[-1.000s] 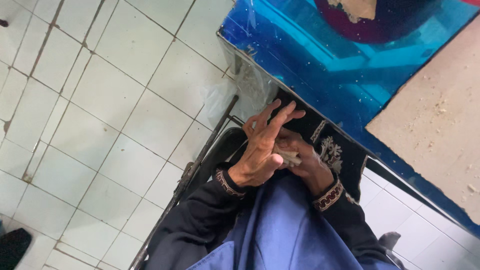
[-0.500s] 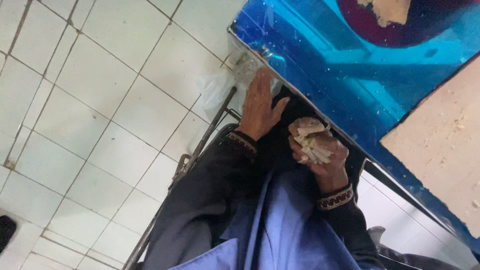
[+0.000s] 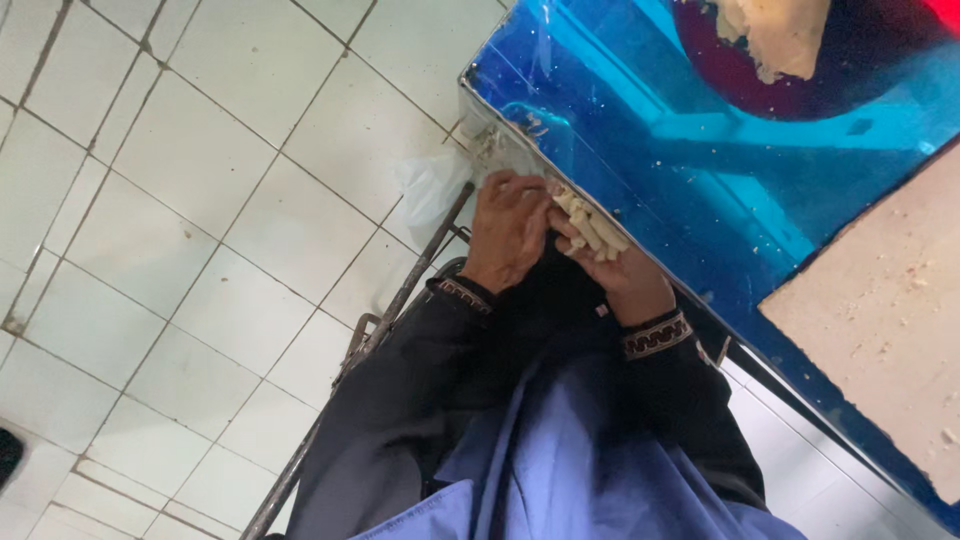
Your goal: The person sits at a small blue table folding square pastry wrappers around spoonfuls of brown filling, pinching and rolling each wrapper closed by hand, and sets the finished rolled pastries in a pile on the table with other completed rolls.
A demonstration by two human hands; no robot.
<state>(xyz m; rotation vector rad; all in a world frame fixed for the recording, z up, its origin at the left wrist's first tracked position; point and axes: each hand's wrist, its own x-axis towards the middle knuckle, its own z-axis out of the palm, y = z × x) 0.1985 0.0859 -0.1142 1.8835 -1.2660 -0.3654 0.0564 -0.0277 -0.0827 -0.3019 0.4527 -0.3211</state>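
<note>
- Head view: the right hand (image 3: 620,270) has its fingers (image 3: 572,232) curled up around a clump of pale dough strips (image 3: 592,226), grasping it from below, palm turned upward.
- The left hand (image 3: 508,232) lies palm down just beside that clump, its fingers bent over the dough's left end and touching it; whether they pinch the dough or only press on it I cannot tell.
- Both hands meet at the near left corner of the blue tabletop (image 3: 700,170), and the dough sits right at that edge, partly over it.
- A few pale crumbs (image 3: 492,150) cling to the corner just above the left hand.
- Each wrist shows a dark sleeve with a patterned cuff; the right cuff (image 3: 655,335) is the plainer to see.
- Below the sleeves hangs a blue apron (image 3: 570,460), filling the lower middle of the picture.
- A clear plastic bag (image 3: 432,190) hangs off the table's corner, left of the left hand.
- A dark metal bar (image 3: 380,320) slants down from that corner toward the lower left.
- On the tabletop's right side lies a pale wooden board (image 3: 880,310) dotted with crumbs, well apart from the hands.
- At the tabletop's far edge sits a dark round bowl (image 3: 860,60) holding 1 lump of pale dough (image 3: 780,30).
- White floor tiles (image 3: 200,200) with dark grout fill the left half.
</note>
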